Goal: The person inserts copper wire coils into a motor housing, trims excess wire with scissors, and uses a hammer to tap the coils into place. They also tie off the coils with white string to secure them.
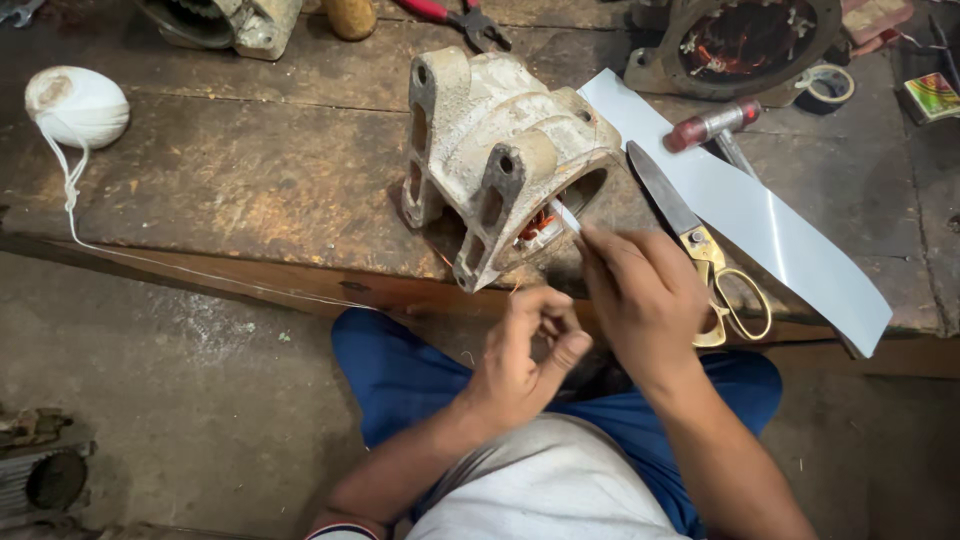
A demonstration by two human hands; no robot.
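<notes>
The copper windings inside the pale motor housing (500, 150), centre of the frame, show only as an orange sliver through its lower opening; the rest is hidden. Your right hand (645, 300) pinches a thin white strip (566, 216), its far end entering that opening. Your left hand (525, 360), below it, curls loosely; whether it grips anything is unclear. Scissors (700, 250) lie right, on grey sheet (780, 225).

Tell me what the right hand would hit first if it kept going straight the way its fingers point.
Probably the open end of the motor housing: the right hand points up-left, holding a white strip at that opening, where copper windings show. Depth is hard to judge.
</notes>
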